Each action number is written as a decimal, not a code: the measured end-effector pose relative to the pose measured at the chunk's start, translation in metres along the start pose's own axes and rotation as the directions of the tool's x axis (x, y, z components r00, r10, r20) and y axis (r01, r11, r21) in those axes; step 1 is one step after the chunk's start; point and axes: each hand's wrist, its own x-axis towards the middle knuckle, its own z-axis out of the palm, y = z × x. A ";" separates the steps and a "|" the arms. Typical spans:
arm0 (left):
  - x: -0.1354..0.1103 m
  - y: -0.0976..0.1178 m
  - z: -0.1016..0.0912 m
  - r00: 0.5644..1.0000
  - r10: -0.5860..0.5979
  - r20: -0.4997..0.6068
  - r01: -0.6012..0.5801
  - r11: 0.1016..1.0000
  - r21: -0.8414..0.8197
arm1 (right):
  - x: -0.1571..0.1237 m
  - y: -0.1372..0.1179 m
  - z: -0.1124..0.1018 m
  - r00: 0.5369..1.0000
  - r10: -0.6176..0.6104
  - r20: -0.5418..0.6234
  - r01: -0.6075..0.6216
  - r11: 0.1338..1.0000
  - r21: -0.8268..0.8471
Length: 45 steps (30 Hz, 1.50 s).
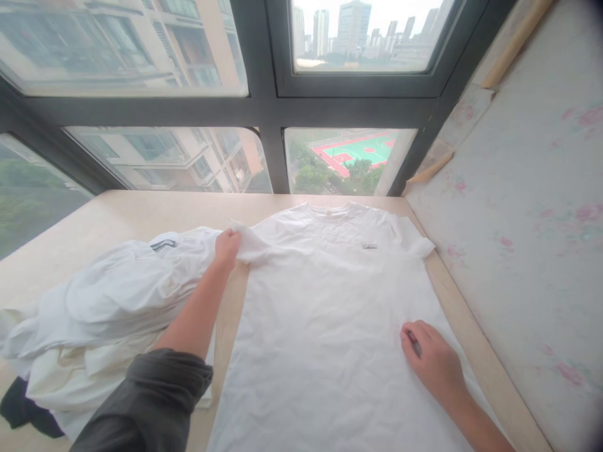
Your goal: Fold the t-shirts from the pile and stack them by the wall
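A white short-sleeved T-shirt lies spread front up, its collar toward the window and a small dark printed label on its chest. My left hand is closed on the edge of the sleeve on the left side, which is drawn out sideways. Over the lower right part of the shirt, my right hand is loosely curled, thumb tip against the index finger. No fabric shows bunched in those fingers. The shirt's bottom hem lies outside the view.
To the left is a heap of crumpled white and cream clothes, with a black piece of cloth at its lower edge. A dark-framed window borders the pale ledge. Flower-patterned wall rises close on the right.
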 end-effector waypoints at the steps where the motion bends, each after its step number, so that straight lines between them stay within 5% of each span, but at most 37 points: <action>1: -0.003 0.006 0.002 0.998 0.061 -0.012 -0.060 0.996 0.071 | 0.000 0.000 0.000 1.000 0.001 -0.002 -0.001 1.000 0.007; 3: -0.016 0.018 0.009 0.981 0.191 0.019 -0.191 0.959 0.209 | 0.001 -0.001 -0.001 1.000 0.003 -0.002 -0.003 1.000 0.023; 6: -0.051 0.025 0.024 0.910 0.340 0.239 -0.406 0.850 0.335 | 0.001 0.000 -0.001 1.000 0.001 0.003 -0.001 0.999 0.042; 10: -0.089 0.015 0.040 0.803 0.359 0.476 -0.569 0.701 0.431 | 0.000 0.001 -0.001 1.000 0.001 0.007 -0.002 0.998 0.060; 18: -0.071 0.001 0.076 0.761 0.399 0.512 -0.649 0.495 0.578 | 0.001 -0.002 -0.001 1.000 0.024 0.015 -0.025 0.997 0.071; 22: -0.056 -0.013 0.091 0.778 0.343 0.527 -0.629 0.445 0.638 | 0.002 -0.002 -0.003 0.999 0.034 0.026 -0.036 0.996 0.080; 27: -0.044 -0.022 0.085 0.807 0.269 0.526 -0.590 0.404 0.699 | 0.004 -0.008 -0.009 0.995 0.073 0.072 -0.082 0.990 0.118; 31: -0.041 -0.017 0.081 0.812 0.239 0.533 -0.583 0.367 0.725 | 0.005 -0.013 -0.013 0.977 0.166 0.131 -0.189 0.962 0.196; 34: -0.038 -0.011 0.086 0.819 0.254 0.515 -0.574 0.349 0.741 | 0.014 -0.003 -0.018 0.918 0.289 0.271 -0.372 0.866 0.335; 38: -0.028 -0.007 0.095 0.824 0.296 0.484 -0.565 0.355 0.745 | 0.048 0.034 -0.023 0.812 0.452 0.369 -0.583 0.649 0.488; 45: -0.017 -0.015 0.100 0.830 0.274 0.486 -0.557 0.358 0.749 | 0.152 0.085 -0.004 0.731 0.673 0.117 -0.674 0.684 0.279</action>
